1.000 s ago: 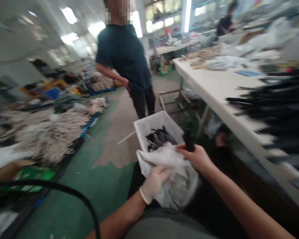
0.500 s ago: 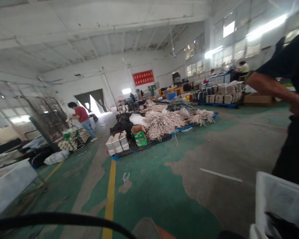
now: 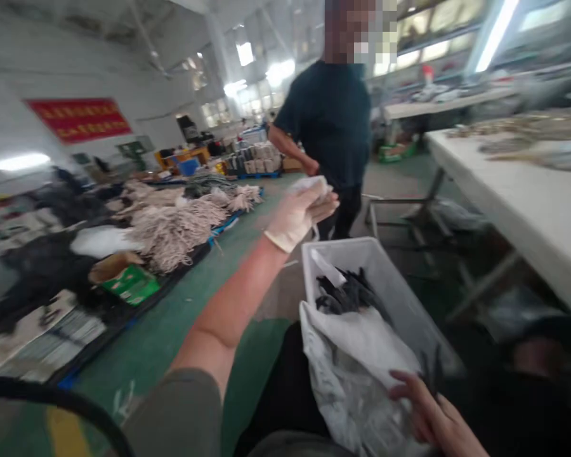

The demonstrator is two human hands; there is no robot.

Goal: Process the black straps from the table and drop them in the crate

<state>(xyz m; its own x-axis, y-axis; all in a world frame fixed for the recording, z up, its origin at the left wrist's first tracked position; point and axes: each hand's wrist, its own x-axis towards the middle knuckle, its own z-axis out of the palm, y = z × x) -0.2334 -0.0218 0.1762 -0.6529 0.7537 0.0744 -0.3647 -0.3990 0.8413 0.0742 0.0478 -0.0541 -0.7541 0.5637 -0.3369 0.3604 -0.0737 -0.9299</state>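
My left hand (image 3: 297, 216), in a pale glove, reaches forward at arm's length above the far end of a grey-white plastic bin (image 3: 404, 298). Its fingers are stretched out, and motion smears them; a whitish patch at the fingers is too blurred to make out. Bare, my right hand (image 3: 431, 406) is low over the near end of the bin, fingers apart, beside a crumpled white sack (image 3: 352, 368). Thin dark pieces (image 3: 431, 371) rise close by its fingers; whether it touches them is unclear. Black strips (image 3: 349, 292) lie in the far part of the bin.
A person in dark clothes (image 3: 333, 127) stands just beyond the bin. On the right is a white-topped table (image 3: 509, 203) with metal legs. Pallets at left carry bundles of pale cords (image 3: 176, 228) and a green carton (image 3: 131, 282). A black curved tube (image 3: 42, 390) crosses the lower left.
The view has swung right, bringing the bin, the standing person and the table further into view. Both my hands have come into sight, the left one stretched forward.
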